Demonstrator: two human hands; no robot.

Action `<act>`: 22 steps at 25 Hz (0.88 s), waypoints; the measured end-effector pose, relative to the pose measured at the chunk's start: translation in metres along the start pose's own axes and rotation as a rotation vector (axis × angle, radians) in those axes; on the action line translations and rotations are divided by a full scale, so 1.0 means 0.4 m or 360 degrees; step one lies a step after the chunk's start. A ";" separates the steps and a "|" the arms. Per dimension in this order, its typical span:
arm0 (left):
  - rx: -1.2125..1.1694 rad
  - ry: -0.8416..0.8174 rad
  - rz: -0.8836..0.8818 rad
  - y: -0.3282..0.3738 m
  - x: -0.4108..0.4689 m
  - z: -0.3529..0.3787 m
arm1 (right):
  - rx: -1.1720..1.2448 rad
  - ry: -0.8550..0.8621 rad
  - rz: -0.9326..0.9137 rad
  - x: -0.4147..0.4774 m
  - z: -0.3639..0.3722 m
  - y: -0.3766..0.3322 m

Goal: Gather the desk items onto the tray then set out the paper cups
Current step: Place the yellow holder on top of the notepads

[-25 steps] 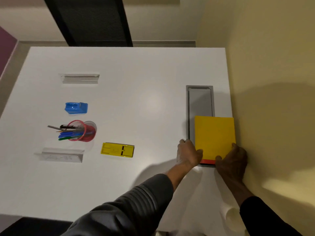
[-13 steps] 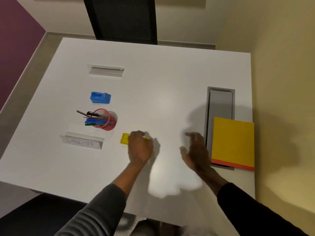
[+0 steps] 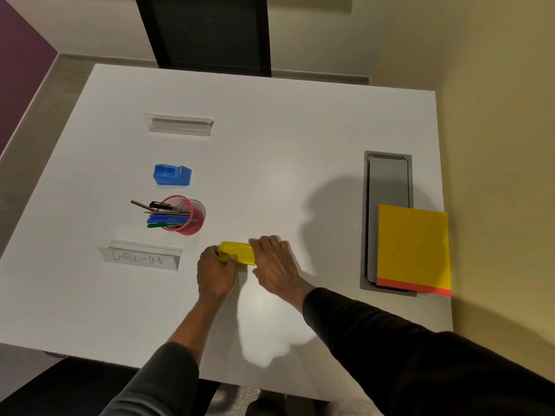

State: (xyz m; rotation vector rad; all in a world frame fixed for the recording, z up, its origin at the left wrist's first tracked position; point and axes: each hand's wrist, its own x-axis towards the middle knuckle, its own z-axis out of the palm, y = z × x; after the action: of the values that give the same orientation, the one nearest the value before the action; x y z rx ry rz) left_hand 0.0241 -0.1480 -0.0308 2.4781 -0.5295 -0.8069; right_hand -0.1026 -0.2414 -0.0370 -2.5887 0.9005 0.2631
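A flat yellow box (image 3: 237,252) lies on the white table (image 3: 270,139), near its front. My left hand (image 3: 214,270) grips the box's left end and my right hand (image 3: 274,264) covers its right end. On the left stand a blue tape dispenser (image 3: 172,174) and a pink mesh cup of pens (image 3: 180,216). A grey tray (image 3: 387,181) sits at the right, with a yellow folder (image 3: 413,249) over its near half. No paper cups are in view.
Two clear sign holders sit on the left: one marked "CHECK-IN" (image 3: 141,258) near the front, another (image 3: 179,125) farther back. A black chair (image 3: 207,31) stands behind the table. A yellow wall (image 3: 495,145) runs close along the right edge.
Both hands left the yellow folder on the tray and moved left across the table. They now close on the yellow box. The view shifted left.
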 end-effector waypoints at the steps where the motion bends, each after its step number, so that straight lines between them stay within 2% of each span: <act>1: -0.0034 -0.0009 -0.0006 0.005 -0.006 0.005 | -0.0039 0.0006 0.0000 0.003 0.002 0.000; 7: -0.0142 0.0040 0.0061 0.065 -0.046 0.032 | 0.0033 0.0176 0.0033 -0.020 -0.003 0.051; 11: -0.0290 -0.0001 0.0422 0.162 -0.086 0.086 | 0.0118 0.0314 0.0186 -0.073 -0.048 0.162; 14: -0.0292 -0.0117 0.0561 0.241 -0.097 0.164 | 0.0145 0.0364 0.0339 -0.124 -0.097 0.267; 18: 0.0015 -0.0349 0.0872 0.331 -0.130 0.279 | 0.0065 0.0483 0.0628 -0.190 -0.168 0.440; 22: 0.0855 -0.0662 0.1126 0.336 -0.138 0.365 | 0.0088 0.0587 0.0890 -0.212 -0.227 0.611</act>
State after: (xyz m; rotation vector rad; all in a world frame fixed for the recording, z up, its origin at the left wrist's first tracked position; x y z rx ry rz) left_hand -0.1371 -0.2763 -0.0371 2.2548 -1.8450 -0.9501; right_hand -0.3173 -0.4080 -0.0017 -2.3178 1.7314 -0.1000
